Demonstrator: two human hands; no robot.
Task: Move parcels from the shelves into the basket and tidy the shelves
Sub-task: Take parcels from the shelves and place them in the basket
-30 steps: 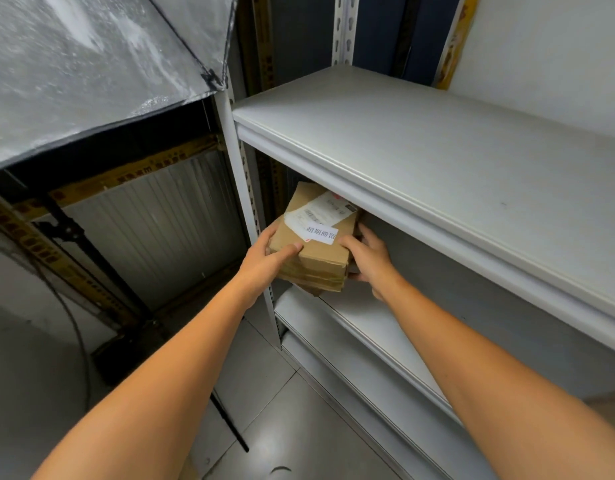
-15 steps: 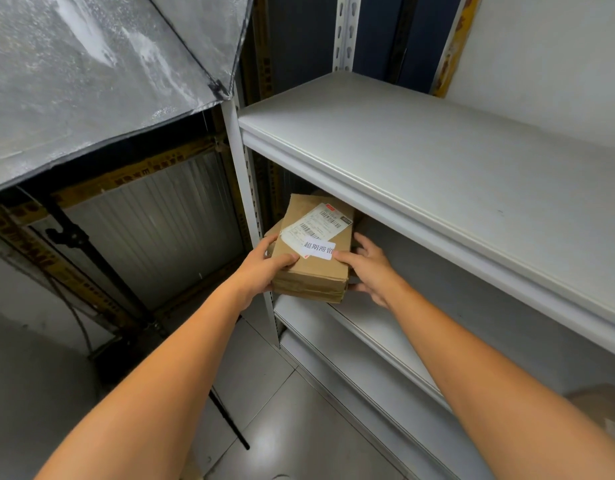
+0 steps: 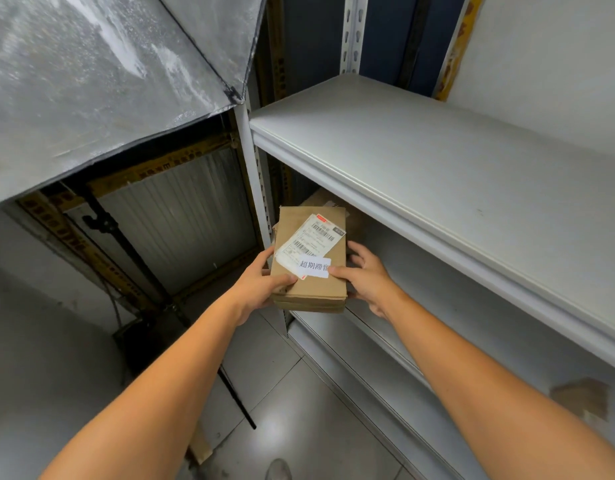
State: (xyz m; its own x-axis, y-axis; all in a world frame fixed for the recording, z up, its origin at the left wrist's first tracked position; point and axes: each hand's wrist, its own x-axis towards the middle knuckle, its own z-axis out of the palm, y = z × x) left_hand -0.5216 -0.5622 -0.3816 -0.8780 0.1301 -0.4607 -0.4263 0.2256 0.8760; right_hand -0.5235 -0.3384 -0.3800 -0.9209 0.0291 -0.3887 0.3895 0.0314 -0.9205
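A flat brown cardboard parcel [image 3: 316, 282] with a white shipping label and a small white sticker is held out in front of the shelf unit's left end. My left hand [image 3: 261, 289] grips its left edge, thumb on top. My right hand [image 3: 365, 278] holds the right edge, thumb on the sticker. Another brown parcel [image 3: 320, 202] lies deeper on the middle shelf [image 3: 385, 334], partly hidden by the shelf above. No basket is in view.
The white top shelf [image 3: 437, 174] is bare. A blurred brown parcel [image 3: 583, 396] shows at the right edge on a lower shelf. A silver reflector panel [image 3: 91, 81] on a black light stand [image 3: 126, 244] fills the left. Grey tiled floor lies below.
Both hands have drawn the parcel out of the middle shelf toward me and levelled it. A second parcel behind it has come into view.
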